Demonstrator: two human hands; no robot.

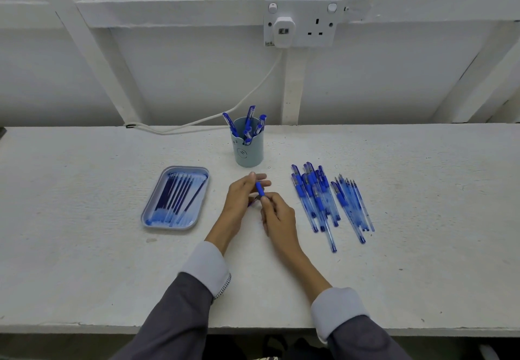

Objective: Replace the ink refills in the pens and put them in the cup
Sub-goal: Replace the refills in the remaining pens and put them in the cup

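**Figure: pen held between 2 hands, mid-table.** We see 1 pen gripped at both ends. The left hand holds its blue grip section between thumb and fingers, and the right hand pinches the near end. We cannot tell whether the parts are being screwed or pulled.

The pen's long axis runs from near-right to far-left and points roughly at the 1 cup, which stands just beyond the hands. The left hand is the nearer to it. We judge that a short forward carry, with the pen tipped upright, would drop it in.

The cup holds about 6 pens, standing capped end up. The 1 tray, left of the left hand, carries about 8 refills lying parallel; they overlap, so the count is not exact. To the right of the right hand, on the table, lies a pile of pens, at least 10. Just beside it is a thinner bundle, too overlapped to count.
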